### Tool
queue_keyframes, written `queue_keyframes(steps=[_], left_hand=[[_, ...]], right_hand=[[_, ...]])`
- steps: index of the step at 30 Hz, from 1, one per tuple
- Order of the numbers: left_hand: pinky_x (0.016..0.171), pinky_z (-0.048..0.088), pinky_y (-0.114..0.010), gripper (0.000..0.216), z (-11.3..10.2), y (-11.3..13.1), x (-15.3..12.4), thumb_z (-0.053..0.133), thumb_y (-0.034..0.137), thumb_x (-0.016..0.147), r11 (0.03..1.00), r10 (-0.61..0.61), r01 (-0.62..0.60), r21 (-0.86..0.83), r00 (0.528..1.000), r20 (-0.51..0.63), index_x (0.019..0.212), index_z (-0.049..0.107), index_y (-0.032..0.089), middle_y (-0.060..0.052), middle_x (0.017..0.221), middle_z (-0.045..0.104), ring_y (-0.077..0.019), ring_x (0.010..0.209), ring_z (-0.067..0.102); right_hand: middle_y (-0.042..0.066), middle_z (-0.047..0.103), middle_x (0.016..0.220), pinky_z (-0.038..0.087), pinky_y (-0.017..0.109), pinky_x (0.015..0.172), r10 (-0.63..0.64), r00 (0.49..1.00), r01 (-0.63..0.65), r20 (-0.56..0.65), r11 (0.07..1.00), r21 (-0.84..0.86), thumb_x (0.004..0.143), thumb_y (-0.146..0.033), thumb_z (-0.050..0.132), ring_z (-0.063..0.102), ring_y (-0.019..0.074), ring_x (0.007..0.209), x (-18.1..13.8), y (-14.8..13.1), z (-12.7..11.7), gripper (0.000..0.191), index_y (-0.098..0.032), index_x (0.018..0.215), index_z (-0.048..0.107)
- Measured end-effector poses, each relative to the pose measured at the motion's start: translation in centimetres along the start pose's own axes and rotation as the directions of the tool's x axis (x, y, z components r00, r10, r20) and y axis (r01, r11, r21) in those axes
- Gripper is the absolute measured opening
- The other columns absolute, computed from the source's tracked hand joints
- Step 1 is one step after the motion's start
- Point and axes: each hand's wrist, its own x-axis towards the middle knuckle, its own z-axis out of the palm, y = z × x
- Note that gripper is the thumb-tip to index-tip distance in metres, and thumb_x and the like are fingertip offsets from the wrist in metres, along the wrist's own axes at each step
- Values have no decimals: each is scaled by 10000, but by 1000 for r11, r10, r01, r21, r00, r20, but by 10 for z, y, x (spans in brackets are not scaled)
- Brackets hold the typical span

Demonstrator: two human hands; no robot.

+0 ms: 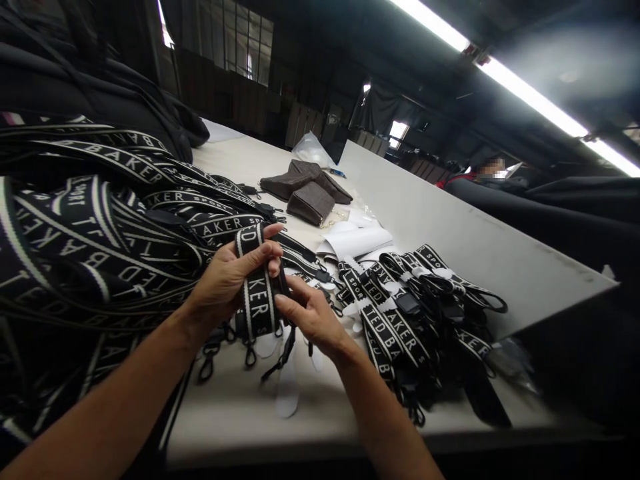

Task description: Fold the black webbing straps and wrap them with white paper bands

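Folded into a loop, a black and white lettered bag strap is held upright over the table by both hands. My left hand grips its upper part, thumb across the front and fingers behind. My right hand pinches the strap's right edge, lower down. Black clip hooks hang or lie just below the strap. A large heap of loose straps lies beside my left hand. To the right of my right hand is a pile of folded straps with white paper bands around them.
White paper strips lie on the pale table beneath my hands. Dark brown pouches, white paper sheets and a clear plastic bag are farther back. A white upright panel borders the right side. Another person is beyond it.
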Motion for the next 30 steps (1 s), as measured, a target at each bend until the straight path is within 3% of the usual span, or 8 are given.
queue_keyframes(steps=[4, 6, 9, 12, 16, 20, 23, 30], left_hand=[[577, 525, -141, 470, -1, 1, 0, 797, 171, 750, 995, -32, 33, -92, 999, 17, 1193, 650, 119, 0, 792, 596, -62, 613, 551], [574, 535, -149, 457, 1, -3, -2, 807, 184, 741, 992, -52, 56, -117, 998, 36, 1170, 659, 125, 2, 784, 599, -68, 611, 561], [589, 556, -175, 425, 6, -13, -6, 790, 223, 768, 987, -117, 125, -98, 990, 77, 1163, 656, 146, -10, 796, 623, -88, 632, 598], [638, 577, -200, 404, 10, -22, -8, 767, 250, 797, 985, -170, 173, -23, 982, 86, 1171, 645, 156, -32, 851, 659, -115, 688, 646], [701, 581, -206, 394, 9, -22, -5, 769, 250, 797, 993, -110, 109, 41, 994, 8, 1158, 641, 156, -44, 900, 687, -120, 740, 666], [725, 570, -195, 371, 6, -19, -2, 772, 269, 792, 993, -41, 45, 108, 998, -39, 1122, 649, 152, -44, 919, 698, -115, 771, 669], [742, 575, -229, 375, 6, -22, -3, 765, 312, 795, 970, 24, -25, 242, 1000, 6, 1115, 645, 158, -41, 919, 700, -145, 805, 685], [852, 575, -352, 466, 1, -22, -4, 730, 387, 807, 923, -8, -27, 384, 996, 90, 1195, 629, 149, -89, 1047, 705, -230, 939, 689]], right_hand=[[4, 543, 805, 404, 236, 648, -7, 999, 7, 48, 1000, -14, 885, -477, 603, 462, 124, 722, 2, 7, 3, 321, -178, 957, 694], [-10, 503, 728, 360, 225, 594, 27, 999, -26, -26, 998, 57, 869, -505, 617, 419, 111, 665, 3, 12, 9, 346, -163, 851, 664], [-12, 526, 714, 364, 220, 593, 90, 982, -50, -166, 973, 227, 845, -530, 644, 435, 113, 655, 4, 17, 16, 361, -170, 844, 639], [-13, 559, 702, 383, 220, 593, 137, 973, -63, -184, 932, 358, 842, -528, 649, 465, 115, 634, 5, 23, 19, 347, -182, 864, 636], [-7, 575, 691, 391, 219, 561, 198, 953, -102, -229, 922, 374, 859, -490, 632, 499, 123, 632, 5, 26, 18, 327, -173, 782, 619], [26, 644, 812, 474, 254, 652, 155, 982, -95, -107, 900, 426, 909, -576, 517, 586, 154, 714, 2, 20, 21, 438, -170, 984, 662], [31, 666, 882, 513, 274, 716, 110, 994, -96, -6, 894, 438, 855, -509, 646, 632, 168, 767, 1, 15, 22, 408, -177, 1091, 647], [12, 659, 698, 525, 237, 581, 201, 978, -163, -57, 904, 394, 666, -363, 837, 626, 139, 591, 2, 15, 19, 389, -141, 930, 657]])
